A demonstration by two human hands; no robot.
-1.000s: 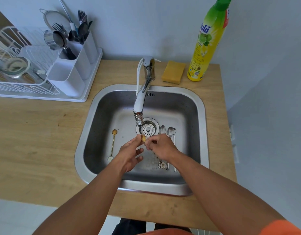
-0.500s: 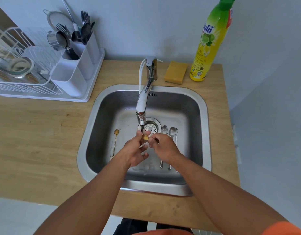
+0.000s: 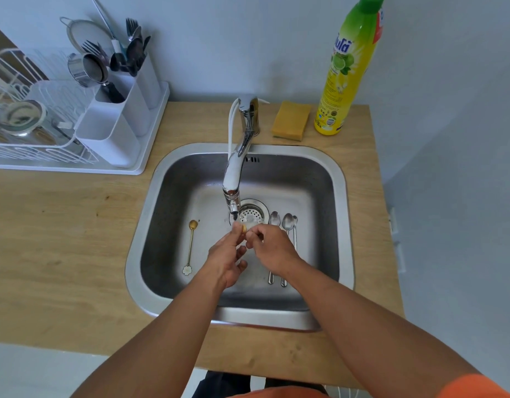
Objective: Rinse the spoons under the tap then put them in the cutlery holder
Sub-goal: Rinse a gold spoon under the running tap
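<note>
Sink station, viewed from above. Both forearms reach in from the near edge and converge over the middle of the steel sink (image 3: 150, 214), directly beneath the spout of the tap (image 3: 233, 179). Left hand (image 3: 225, 257): back of hand upward, thumb and forefinger raised and pinching the bowl of a small gold spoon (image 3: 244, 228) at the spout's outlet; remaining fingers loosely spread below. Right hand (image 3: 272, 248): knuckles up, fingers curled inward, fingertips meeting the same gold spoon just beside the left thumb; the exact grip is hidden by the knuckles. Hands touching at the fingertips. On the sink floor, left: a second gold spoon (image 3: 189, 245), long-handled, with a flower-shaped end, lying lengthwise. Right of the drain strainer (image 3: 250, 215): three silver spoons (image 3: 286, 225) side by side, bowls toward the tap, handles partly under the right wrist. Far left on the wooden counter (image 3: 61, 239): white cutlery holder (image 3: 116, 127) containing forks, spoons and a strainer, attached to a white dish rack (image 3: 32, 150). Behind the sink: yellow sponge (image 3: 291, 120) and a dish-soap bottle (image 3: 345, 70), just beside each other.
</note>
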